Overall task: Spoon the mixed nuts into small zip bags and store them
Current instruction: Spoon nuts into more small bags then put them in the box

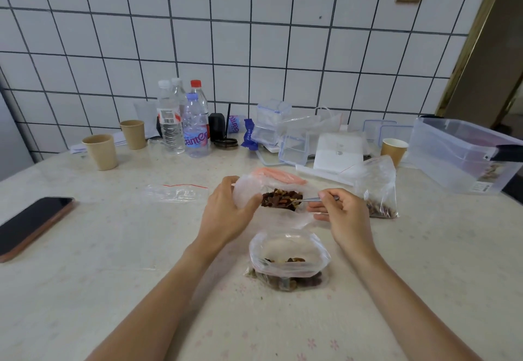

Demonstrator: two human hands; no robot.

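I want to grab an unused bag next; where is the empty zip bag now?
In the head view, the empty zip bag lies flat on the table, left of the left hand, between it and the phone.

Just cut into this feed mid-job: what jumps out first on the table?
At table centre, the left hand holds open a large bag of mixed nuts while the right hand dips a metal spoon into it. Just nearer the camera stands an open small zip bag, partly filled. A black phone lies at far left, and another partly filled zip bag stands beside the right hand.
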